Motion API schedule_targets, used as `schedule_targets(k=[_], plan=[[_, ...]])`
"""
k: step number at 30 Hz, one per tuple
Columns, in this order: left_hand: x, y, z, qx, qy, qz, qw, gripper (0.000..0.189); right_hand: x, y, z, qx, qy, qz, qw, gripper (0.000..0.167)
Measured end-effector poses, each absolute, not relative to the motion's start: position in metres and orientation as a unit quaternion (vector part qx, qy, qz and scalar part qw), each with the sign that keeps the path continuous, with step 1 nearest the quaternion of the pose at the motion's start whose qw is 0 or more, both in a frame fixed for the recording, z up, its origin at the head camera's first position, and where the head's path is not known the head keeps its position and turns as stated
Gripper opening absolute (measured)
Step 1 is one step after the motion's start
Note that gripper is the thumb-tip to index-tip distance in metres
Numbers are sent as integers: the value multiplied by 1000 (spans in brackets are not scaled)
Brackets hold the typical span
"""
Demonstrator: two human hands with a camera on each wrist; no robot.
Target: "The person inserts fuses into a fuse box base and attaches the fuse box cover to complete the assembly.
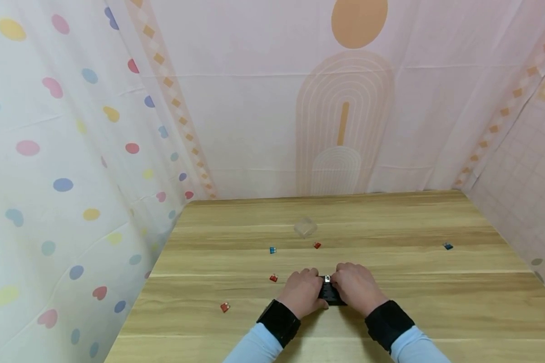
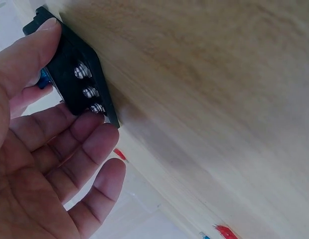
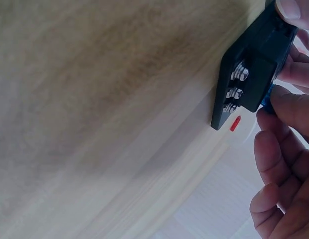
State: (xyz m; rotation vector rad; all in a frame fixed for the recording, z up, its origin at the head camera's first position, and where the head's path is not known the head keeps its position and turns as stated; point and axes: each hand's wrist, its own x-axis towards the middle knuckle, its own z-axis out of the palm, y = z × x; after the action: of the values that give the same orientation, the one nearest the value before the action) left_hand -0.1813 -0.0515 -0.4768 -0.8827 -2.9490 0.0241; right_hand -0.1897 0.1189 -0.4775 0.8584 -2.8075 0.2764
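Observation:
A black fuse block (image 1: 330, 296) with silver screw terminals (image 3: 234, 93) along one side is at the front middle of the wooden table. My left hand (image 1: 302, 291) grips it from the left, thumb on the near end and fingertips beside the screws. At the block's top, my right hand (image 1: 358, 288) pinches a small blue blade fuse (image 3: 267, 99) between thumb and forefinger, the other fingers loosely curled. The fingers hide most of this fuse, and I cannot tell how deep it sits in the block.
Red blade fuses lie about the table: one (image 1: 273, 278) left of my hands, one (image 1: 225, 307) farther left, one (image 1: 317, 245) beyond the block. A blue fuse (image 1: 273, 250) lies back left, a dark blue one (image 1: 447, 246) far right. Behind them is a clear plastic cover (image 1: 305, 227).

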Motion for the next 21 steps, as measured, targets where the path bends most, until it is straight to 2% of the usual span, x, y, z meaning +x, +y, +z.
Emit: schedule_targets(k=[6, 12, 21], plan=[[-182, -53, -477, -291, -956, 1, 31, 50, -193, 121, -477, 288, -947, 115, 86, 10], [-183, -53, -478, -292, -956, 0, 33, 50, -195, 123, -477, 295, -943, 120, 100, 6], [-184, -50, -481, -284, -958, 8, 28, 53, -193, 122, -476, 299, -942, 111, 103, 12]])
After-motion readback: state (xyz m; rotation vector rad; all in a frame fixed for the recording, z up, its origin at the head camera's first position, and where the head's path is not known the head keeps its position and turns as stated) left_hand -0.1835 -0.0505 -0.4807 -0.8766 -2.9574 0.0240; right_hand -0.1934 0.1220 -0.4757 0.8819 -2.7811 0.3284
